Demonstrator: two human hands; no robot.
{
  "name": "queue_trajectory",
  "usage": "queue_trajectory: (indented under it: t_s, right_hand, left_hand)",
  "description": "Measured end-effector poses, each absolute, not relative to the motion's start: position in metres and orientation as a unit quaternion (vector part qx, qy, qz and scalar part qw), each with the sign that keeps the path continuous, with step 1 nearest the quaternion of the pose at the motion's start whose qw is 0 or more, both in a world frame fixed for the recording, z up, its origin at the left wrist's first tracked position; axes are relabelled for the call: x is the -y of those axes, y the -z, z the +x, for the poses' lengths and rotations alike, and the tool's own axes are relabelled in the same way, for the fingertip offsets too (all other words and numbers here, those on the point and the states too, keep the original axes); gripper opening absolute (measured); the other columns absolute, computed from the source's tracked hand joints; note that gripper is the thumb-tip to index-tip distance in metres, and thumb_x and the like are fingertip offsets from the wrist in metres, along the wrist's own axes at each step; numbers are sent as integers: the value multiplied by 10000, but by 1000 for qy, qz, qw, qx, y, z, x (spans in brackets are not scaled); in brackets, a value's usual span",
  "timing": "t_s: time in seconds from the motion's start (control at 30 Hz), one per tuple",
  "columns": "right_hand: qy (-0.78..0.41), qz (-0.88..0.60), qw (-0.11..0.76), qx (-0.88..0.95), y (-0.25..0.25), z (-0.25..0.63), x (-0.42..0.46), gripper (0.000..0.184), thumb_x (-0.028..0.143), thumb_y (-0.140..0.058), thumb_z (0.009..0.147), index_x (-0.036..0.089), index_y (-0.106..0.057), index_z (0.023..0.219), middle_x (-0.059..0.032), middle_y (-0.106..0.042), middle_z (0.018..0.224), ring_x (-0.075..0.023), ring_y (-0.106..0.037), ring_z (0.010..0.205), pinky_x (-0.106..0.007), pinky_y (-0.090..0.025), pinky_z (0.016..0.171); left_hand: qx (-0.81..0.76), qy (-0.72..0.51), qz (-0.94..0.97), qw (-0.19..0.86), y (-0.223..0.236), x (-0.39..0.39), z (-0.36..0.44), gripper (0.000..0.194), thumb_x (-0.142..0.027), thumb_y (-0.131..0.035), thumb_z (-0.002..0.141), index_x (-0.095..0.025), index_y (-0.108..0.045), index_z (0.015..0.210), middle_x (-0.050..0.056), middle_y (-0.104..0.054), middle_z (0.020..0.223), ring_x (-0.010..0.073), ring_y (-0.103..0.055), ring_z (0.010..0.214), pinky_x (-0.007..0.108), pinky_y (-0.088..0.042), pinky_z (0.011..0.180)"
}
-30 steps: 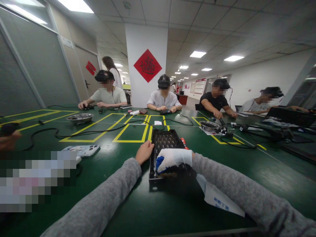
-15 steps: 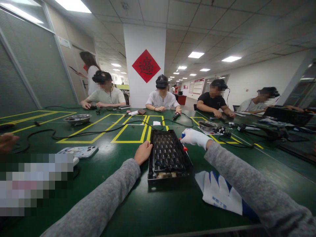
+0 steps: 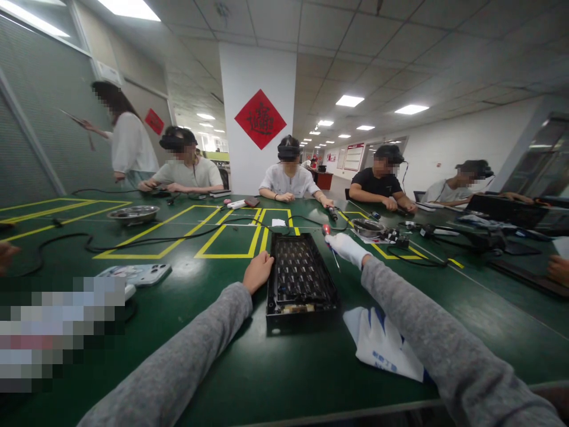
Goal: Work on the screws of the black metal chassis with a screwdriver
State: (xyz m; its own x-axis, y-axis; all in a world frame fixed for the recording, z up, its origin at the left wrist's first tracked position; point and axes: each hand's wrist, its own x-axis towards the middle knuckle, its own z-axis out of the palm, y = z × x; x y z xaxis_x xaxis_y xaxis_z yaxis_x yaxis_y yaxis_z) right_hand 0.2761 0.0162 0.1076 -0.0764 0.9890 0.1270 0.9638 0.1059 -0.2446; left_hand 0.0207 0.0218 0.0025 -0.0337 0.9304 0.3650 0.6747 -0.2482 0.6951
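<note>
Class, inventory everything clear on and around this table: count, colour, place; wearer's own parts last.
Table: one, green, across foreground
Outlines: several, yellow, on the table
Cables: several, black, on the table
Case: one, black, centre
Screwdriver: one, red-handled, in the right hand
Loose glove: one, white and blue, right of the case
Phone: one, pale blue, left
Metal bowls: two, silver, left and right of the case
Paper: one, white, beyond the case
Diamond sign: one, red, on the pillar
Seated people: four, black headsets, across the table
Standing person: one, white top, left
Left hand: one, bare, at the case's left edge
Right hand: one, white-gloved, holding the screwdriver
Sleeves: two, grey, foreground
</note>
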Motion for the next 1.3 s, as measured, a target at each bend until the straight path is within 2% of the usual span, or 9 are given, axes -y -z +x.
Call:
queue_trajectory:
  t_s: [0.1, 0.17, 0.27, 0.43, 0.67, 0.9, 1.03, 1.2, 1.3]
  right_hand:
    - [-129, -626, 258, 724, -118, 251, -9, 480, 410, -103, 892, 134, -484, 987, -80, -641, 772, -70, -461, 449, -185, -358, 437]
    - [-380, -499, 425, 652, -114, 228, 4, 390, 462, -244, 863, 153, -464, 955, -52, -634, 683, -59, -384, 369, -176, -310, 364]
    - [-578, -344, 488, 556, -94, 197, 29, 321, 460, -457, 786, 188, -455, 957, 0, -611, 614, -65, -429, 364, -165, -325, 347]
    - [-628, -254, 554, 484, -68, 183, 55, 356, 401, -597, 721, 213, -461, 991, 33, -591, 597, -52, -458, 374, -146, -341, 355]
    - [-725, -222, 481, 440, -66, 191, 49, 413, 491, -455, 797, 155, -507, 1031, -1, -604, 601, -81, -499, 372, -186, -391, 337]
    - [-672, -216, 511, 491, -56, 191, 53, 338, 441, -517, 783, 197, -465, 1010, -21, -651, 722, -86, -542, 412, -187, -417, 365]
    - [-677, -205, 517, 483, -56, 190, 52, 277, 392, -556, 770, 203, -455, 945, 5, -640, 672, -91, -548, 419, -192, -430, 385]
    - [-748, -183, 463, 438, -55, 195, 42, 370, 442, -473, 809, 147, -508, 1029, -10, -627, 663, -88, -549, 424, -195, -439, 378]
    - [-729, -187, 483, 447, -55, 196, 43, 356, 413, -506, 799, 143, -521, 1031, -6, -622, 650, -70, -532, 411, -169, -421, 366]
  left_hand:
    - [-563, -456, 674, 146, -13, -10, 25, 249, -337, -451, 780, -170, -412, 599, -33, -435, 565, 108, -415, 560, 224, -298, 553]
    - [-504, -492, 691, 162, -24, 4, 28, 255, -380, -468, 779, -159, -481, 651, -27, -472, 598, 107, -432, 584, 222, -325, 573]
    - [-391, -483, 739, 261, -36, 29, 30, 289, -405, -473, 787, -140, -585, 756, 2, -568, 709, 118, -496, 671, 228, -377, 645]
    - [-330, -418, 760, 372, -37, 51, 28, 274, -368, -635, 678, -112, -670, 770, 47, -638, 769, 149, -558, 728, 253, -426, 713]
    - [-293, -368, 792, 388, -40, 57, 25, 277, -359, -557, 761, -113, -683, 747, 63, -648, 809, 147, -572, 761, 252, -435, 733]
    - [-315, -358, 809, 344, -35, 62, 22, 276, -372, -572, 748, -112, -666, 744, 52, -639, 777, 139, -563, 737, 251, -425, 725]
    - [-292, -342, 824, 344, -34, 60, 21, 278, -363, -548, 771, -116, -672, 734, 59, -648, 768, 145, -559, 759, 248, -420, 721]
    - [-271, -324, 836, 350, -39, 61, 21, 308, -355, -477, 818, -127, -673, 750, 62, -658, 837, 146, -562, 802, 252, -417, 755]
    - [-301, -337, 824, 343, -39, 62, 21, 289, -378, -530, 777, -122, -665, 768, 54, -645, 805, 145, -562, 772, 253, -421, 741]
